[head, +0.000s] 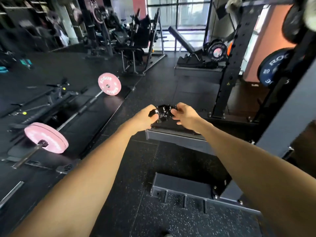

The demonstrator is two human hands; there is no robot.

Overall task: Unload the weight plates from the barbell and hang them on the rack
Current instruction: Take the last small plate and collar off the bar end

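Observation:
A barbell (82, 109) lies on the dark floor at the left. It carries one pink plate (109, 84) at its far end and another pink plate (47, 138) at its near end. A black collar (43, 143) sits on the sleeve outside the near plate. In the middle of the view, my left hand (145, 115) and my right hand (185, 113) both grip a black barbell collar (163, 112), held above a grey floor frame. The black rack upright (230, 65) stands at the right, with a blue 20 plate (271, 69) hanging on it.
A grey steel base frame (177, 139) lies just under my hands, and another grey bracket (184, 189) lies nearer me. An incline bench (184, 41) and a black plate (216, 52) stand beyond. Machines crowd the back left. A landmine attachment (56, 93) lies beside the bar.

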